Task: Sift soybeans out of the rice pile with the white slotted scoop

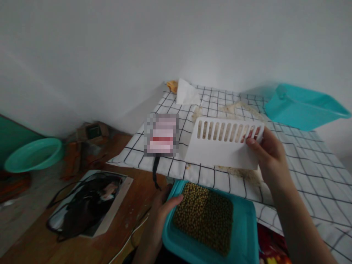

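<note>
My left hand (pixel 162 209) grips the left rim of a teal rectangular tub (pixel 244 234) filled with small olive-green beans (pixel 205 216), thumb over the edge. The tub is held low in front of the table's near edge. My right hand (pixel 265 150) pinches the right end of a white slotted plastic panel (pixel 220 148), holding it tilted above the checked tablecloth (pixel 302 161). Fingertips show through the panel's slots.
A second teal tub (pixel 302 106) stands at the table's far right. Pale husk debris (pixel 239 108) and a crumpled white paper (pixel 187 93) lie on the cloth. A pixelated tag (pixel 161 134) hangs at the table's left edge. A teal basin (pixel 34 154) and dark cables (pixel 82 205) lie on the floor.
</note>
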